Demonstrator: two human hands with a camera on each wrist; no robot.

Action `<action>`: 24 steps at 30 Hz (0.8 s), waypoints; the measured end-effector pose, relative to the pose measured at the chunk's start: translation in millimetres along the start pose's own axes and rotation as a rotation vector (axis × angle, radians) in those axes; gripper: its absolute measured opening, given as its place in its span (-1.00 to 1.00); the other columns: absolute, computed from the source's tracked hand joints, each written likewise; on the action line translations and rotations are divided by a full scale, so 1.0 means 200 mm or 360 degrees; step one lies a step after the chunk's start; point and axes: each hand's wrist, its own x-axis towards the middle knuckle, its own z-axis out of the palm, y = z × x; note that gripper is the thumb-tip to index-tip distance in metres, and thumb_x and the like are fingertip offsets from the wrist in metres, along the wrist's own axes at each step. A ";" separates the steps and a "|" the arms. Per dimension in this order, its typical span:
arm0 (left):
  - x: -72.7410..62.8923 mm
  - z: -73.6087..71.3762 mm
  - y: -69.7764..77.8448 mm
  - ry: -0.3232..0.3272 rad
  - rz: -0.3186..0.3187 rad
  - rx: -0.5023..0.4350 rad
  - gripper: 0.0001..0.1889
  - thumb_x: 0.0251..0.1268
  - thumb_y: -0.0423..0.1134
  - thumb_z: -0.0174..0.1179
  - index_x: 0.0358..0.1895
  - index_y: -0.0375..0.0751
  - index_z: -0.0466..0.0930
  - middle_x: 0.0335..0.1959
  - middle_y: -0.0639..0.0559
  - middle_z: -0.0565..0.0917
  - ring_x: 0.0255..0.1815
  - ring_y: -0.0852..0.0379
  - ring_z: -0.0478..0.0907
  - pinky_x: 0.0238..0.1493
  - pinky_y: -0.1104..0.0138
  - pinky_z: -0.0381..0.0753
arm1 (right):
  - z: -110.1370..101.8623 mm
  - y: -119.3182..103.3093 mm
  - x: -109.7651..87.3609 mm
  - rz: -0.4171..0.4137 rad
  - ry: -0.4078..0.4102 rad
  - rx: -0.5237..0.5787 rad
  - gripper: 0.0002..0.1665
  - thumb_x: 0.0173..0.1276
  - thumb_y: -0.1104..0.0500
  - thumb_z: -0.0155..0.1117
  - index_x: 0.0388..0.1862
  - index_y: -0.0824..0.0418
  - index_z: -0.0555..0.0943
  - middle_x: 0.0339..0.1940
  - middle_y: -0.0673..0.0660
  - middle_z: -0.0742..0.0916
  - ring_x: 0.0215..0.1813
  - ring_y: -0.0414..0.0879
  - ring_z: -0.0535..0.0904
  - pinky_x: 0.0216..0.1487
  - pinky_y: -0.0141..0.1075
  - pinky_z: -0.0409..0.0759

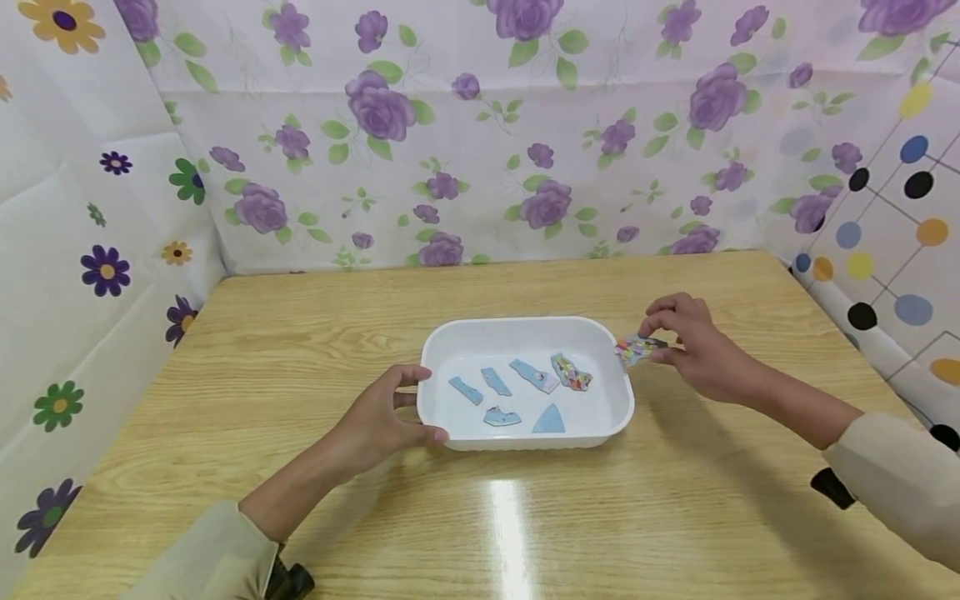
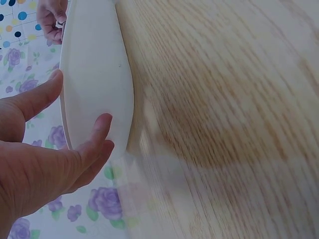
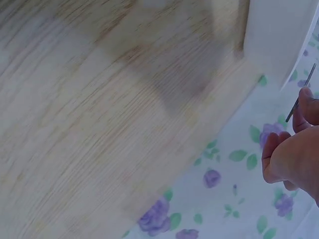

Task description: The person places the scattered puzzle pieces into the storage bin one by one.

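A white plastic tray (image 1: 525,443) stands on the table with several flat, irregular puzzle pieces lying in it. Most are light blue, like the triangular piece (image 1: 550,419); one piece (image 1: 572,372) has a multicoloured pattern. My left hand (image 1: 386,414) holds the tray's near left corner, its thumb at the front rim and fingers against the left side. Beside the tray's right end, my right hand (image 1: 687,346) pinches a multicoloured puzzle piece (image 1: 633,349) between thumb and fingers. In the right wrist view that piece (image 3: 301,94) appears edge-on and thin.
The wooden table (image 1: 315,333) lies under the tray. Behind it hangs a white sheet with purple flowers (image 1: 378,104). Patterned sheets also flank both sides, with flowers on the left and coloured dots (image 1: 913,148) on the right.
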 end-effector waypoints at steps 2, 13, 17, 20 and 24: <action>0.00 0.00 0.00 -0.0006 0.0004 -0.0013 -0.12 -0.12 -0.25 0.55 0.32 -0.25 0.23 0.28 -0.13 0.33 0.29 -0.16 0.39 0.03 0.19 0.60 | 0.02 -0.03 0.02 -0.0036 -0.0003 0.0000 -0.79 0.27 0.45 0.25 -0.15 0.27 0.51 0.21 0.31 0.33 0.20 0.23 0.09 -0.03 -0.02 0.28; 0.00 0.00 -0.01 -0.0014 -0.0002 -0.0050 -0.12 -0.12 -0.28 0.55 0.31 -0.25 0.23 0.27 -0.14 0.34 0.28 -0.16 0.40 0.01 0.21 0.61 | 0.13 -0.15 0.08 -0.0213 -0.0113 -0.0122 -0.71 0.12 0.44 0.39 -0.24 0.17 0.57 0.16 0.26 0.43 0.09 0.14 0.22 0.03 0.03 0.15; 0.00 0.00 0.00 -0.0015 0.0017 -0.0051 -0.13 -0.10 -0.28 0.54 0.32 -0.27 0.23 0.27 -0.17 0.33 0.29 -0.18 0.38 0.01 0.20 0.61 | 0.16 -0.17 0.08 -0.0206 -0.0208 -0.0178 -0.71 0.11 0.39 0.42 -0.24 0.13 0.58 0.18 0.23 0.43 0.09 0.08 0.23 0.01 0.00 0.09; -0.01 -0.01 0.00 -0.0017 0.0021 -0.0056 -0.13 -0.09 -0.28 0.53 0.32 -0.28 0.23 0.27 -0.18 0.33 0.30 -0.18 0.37 0.02 0.20 0.60 | 0.17 -0.18 0.08 -0.0191 -0.0250 -0.0209 -0.71 0.11 0.37 0.43 -0.23 0.10 0.58 0.20 0.21 0.43 0.08 0.06 0.24 -0.01 -0.02 0.08; -0.01 -0.01 0.00 -0.0022 0.0032 -0.0056 -0.14 -0.07 -0.28 0.52 0.33 -0.30 0.21 0.28 -0.20 0.32 0.30 -0.20 0.37 0.03 0.18 0.60 | 0.20 -0.19 0.08 -0.0179 -0.0274 -0.0248 -0.68 0.12 0.37 0.43 -0.16 0.13 0.61 0.21 0.21 0.43 0.09 0.06 0.25 -0.01 -0.01 0.09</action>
